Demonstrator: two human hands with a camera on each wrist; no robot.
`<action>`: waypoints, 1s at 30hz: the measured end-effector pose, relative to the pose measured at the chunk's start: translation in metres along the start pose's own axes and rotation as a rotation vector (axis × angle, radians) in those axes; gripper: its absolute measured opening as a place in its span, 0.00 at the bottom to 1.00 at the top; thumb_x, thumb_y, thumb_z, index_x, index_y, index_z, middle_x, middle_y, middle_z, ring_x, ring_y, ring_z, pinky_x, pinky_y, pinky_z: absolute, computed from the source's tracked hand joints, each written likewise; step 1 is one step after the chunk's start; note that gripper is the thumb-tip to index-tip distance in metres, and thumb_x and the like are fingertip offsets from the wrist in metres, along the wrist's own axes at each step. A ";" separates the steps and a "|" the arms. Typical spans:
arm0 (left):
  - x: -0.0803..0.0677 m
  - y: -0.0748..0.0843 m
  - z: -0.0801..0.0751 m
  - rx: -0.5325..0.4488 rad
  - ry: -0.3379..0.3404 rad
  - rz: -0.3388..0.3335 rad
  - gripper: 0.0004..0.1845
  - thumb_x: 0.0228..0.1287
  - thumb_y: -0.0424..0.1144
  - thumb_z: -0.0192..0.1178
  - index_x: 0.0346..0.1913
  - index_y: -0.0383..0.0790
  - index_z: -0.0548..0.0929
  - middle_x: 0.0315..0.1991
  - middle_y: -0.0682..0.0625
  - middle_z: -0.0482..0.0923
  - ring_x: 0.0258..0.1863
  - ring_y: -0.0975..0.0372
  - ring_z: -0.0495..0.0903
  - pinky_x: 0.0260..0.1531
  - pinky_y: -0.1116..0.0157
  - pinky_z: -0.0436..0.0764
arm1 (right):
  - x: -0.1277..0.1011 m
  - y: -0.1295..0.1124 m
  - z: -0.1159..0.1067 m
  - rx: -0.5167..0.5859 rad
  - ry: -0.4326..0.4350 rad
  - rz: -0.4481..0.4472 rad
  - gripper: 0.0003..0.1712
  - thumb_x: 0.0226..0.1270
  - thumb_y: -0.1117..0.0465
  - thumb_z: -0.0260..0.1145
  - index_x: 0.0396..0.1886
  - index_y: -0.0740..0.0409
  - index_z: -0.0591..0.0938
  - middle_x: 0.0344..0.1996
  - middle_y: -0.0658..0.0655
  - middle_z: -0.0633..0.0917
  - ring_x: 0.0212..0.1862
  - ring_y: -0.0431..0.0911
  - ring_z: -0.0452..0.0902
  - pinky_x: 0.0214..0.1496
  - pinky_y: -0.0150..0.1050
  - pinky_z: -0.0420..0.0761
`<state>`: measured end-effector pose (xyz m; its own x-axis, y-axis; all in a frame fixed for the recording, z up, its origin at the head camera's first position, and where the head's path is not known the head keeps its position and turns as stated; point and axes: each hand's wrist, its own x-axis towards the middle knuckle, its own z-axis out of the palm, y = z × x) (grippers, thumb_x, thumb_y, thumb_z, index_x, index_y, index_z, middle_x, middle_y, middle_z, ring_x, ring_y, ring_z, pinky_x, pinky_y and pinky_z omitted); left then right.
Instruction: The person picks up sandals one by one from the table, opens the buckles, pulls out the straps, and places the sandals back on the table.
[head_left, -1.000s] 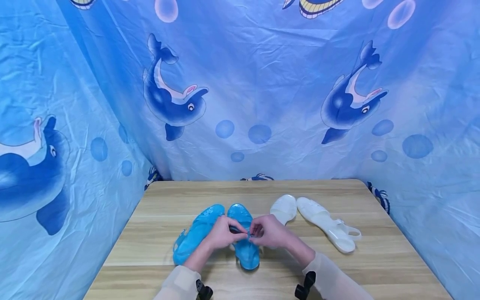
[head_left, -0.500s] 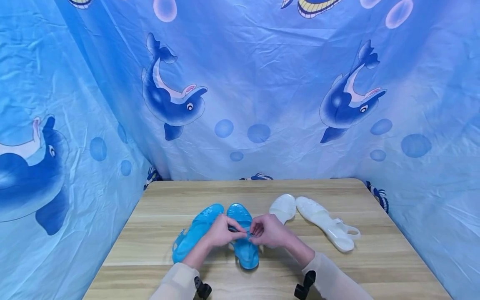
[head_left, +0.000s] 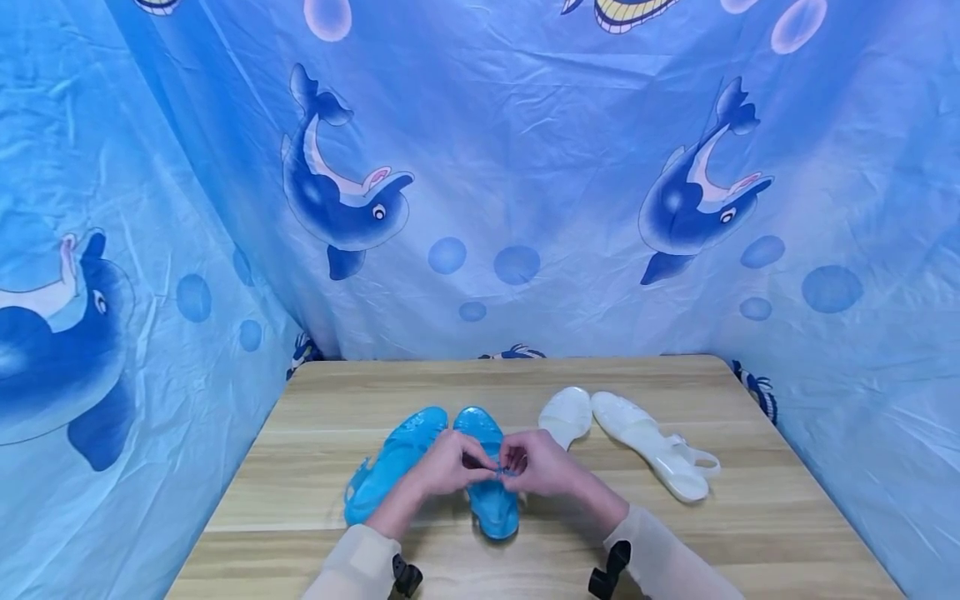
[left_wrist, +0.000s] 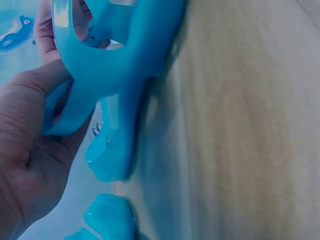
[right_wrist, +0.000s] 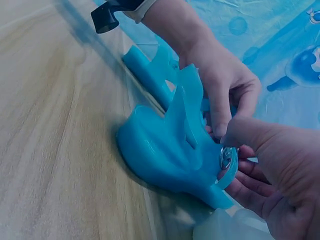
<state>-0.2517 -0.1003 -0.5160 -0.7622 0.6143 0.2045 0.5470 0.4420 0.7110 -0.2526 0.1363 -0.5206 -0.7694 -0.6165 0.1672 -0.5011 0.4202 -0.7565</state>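
Two blue jelly sandals lie side by side on the wooden table. Over the right-hand blue sandal [head_left: 493, 510], both hands meet at its ankle strap. My left hand [head_left: 448, 465] pinches the strap [left_wrist: 75, 107] between thumb and fingers. From the other side, my right hand [head_left: 546, 464] pinches the strap's end by a small metal buckle [right_wrist: 226, 157], seen in the right wrist view. Fingers hide part of the strap where the thumbs come together. The other blue sandal [head_left: 401, 454] rests to the left, partly behind the left forearm.
On the right stand two whitish sandals: one [head_left: 567, 412] is partly hidden by the right hand, the other [head_left: 648, 442] lies angled outward. Bare wooden tabletop [head_left: 300, 492] surrounds them. A blue dolphin-print curtain [head_left: 487, 167] encloses the table's back and sides.
My left fingertips have shifted slightly right, closer to the right hand's fingertips at the strap. The sandals stay where they were.
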 end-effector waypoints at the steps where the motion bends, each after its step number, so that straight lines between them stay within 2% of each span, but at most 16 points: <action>1: 0.000 0.000 -0.001 0.007 -0.008 0.014 0.03 0.65 0.41 0.76 0.39 0.47 0.96 0.36 0.56 0.92 0.35 0.74 0.84 0.37 0.73 0.83 | 0.000 0.001 0.000 0.006 -0.007 -0.002 0.11 0.58 0.67 0.78 0.32 0.50 0.84 0.29 0.49 0.86 0.32 0.35 0.81 0.36 0.31 0.86; 5: 0.000 -0.002 -0.002 0.022 -0.033 0.072 0.02 0.66 0.38 0.76 0.38 0.46 0.96 0.35 0.55 0.92 0.36 0.75 0.84 0.37 0.74 0.83 | 0.001 0.003 -0.001 0.017 -0.039 -0.034 0.10 0.58 0.68 0.76 0.31 0.52 0.83 0.28 0.51 0.85 0.31 0.35 0.80 0.35 0.30 0.84; 8: -0.001 -0.004 -0.003 0.038 -0.035 0.102 0.02 0.67 0.38 0.75 0.39 0.46 0.96 0.36 0.56 0.92 0.36 0.75 0.84 0.36 0.74 0.83 | 0.002 0.003 -0.001 0.018 -0.058 -0.063 0.10 0.58 0.69 0.74 0.31 0.53 0.81 0.27 0.49 0.83 0.31 0.33 0.77 0.34 0.29 0.81; 13: -0.003 -0.005 -0.006 0.072 -0.053 0.066 0.02 0.66 0.37 0.75 0.36 0.45 0.96 0.34 0.57 0.91 0.35 0.75 0.84 0.38 0.73 0.82 | 0.002 0.002 -0.002 0.019 -0.082 -0.073 0.09 0.61 0.69 0.74 0.32 0.52 0.83 0.28 0.45 0.83 0.32 0.31 0.77 0.36 0.29 0.83; 18: 0.001 0.000 -0.008 0.045 -0.101 0.004 0.03 0.64 0.37 0.77 0.38 0.44 0.96 0.36 0.55 0.91 0.34 0.76 0.84 0.38 0.74 0.84 | -0.001 -0.001 -0.005 0.027 -0.073 0.008 0.07 0.61 0.66 0.77 0.33 0.52 0.86 0.29 0.44 0.86 0.32 0.32 0.82 0.38 0.31 0.86; 23: 0.002 -0.001 -0.008 0.005 -0.069 0.016 0.05 0.64 0.39 0.77 0.41 0.44 0.96 0.35 0.53 0.91 0.32 0.75 0.83 0.33 0.73 0.84 | -0.005 -0.002 -0.005 0.068 -0.065 0.062 0.07 0.62 0.65 0.78 0.34 0.50 0.87 0.31 0.45 0.89 0.34 0.35 0.86 0.40 0.32 0.88; 25: 0.001 -0.004 -0.008 -0.001 -0.044 0.029 0.04 0.65 0.40 0.77 0.40 0.45 0.96 0.34 0.54 0.91 0.32 0.75 0.82 0.37 0.73 0.81 | -0.005 -0.002 -0.005 0.079 -0.058 0.060 0.07 0.62 0.65 0.78 0.34 0.50 0.88 0.32 0.46 0.89 0.34 0.35 0.86 0.41 0.32 0.88; 30: -0.003 -0.011 -0.009 -0.022 -0.016 0.032 0.03 0.65 0.40 0.77 0.39 0.46 0.96 0.34 0.56 0.91 0.33 0.75 0.82 0.38 0.73 0.79 | -0.007 -0.001 -0.003 0.082 -0.044 0.054 0.07 0.62 0.63 0.79 0.35 0.49 0.87 0.33 0.45 0.89 0.34 0.34 0.86 0.41 0.32 0.89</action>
<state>-0.2588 -0.1129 -0.5189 -0.7389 0.6381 0.2166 0.5628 0.4076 0.7191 -0.2483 0.1422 -0.5186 -0.7750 -0.6242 0.0984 -0.4244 0.3988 -0.8129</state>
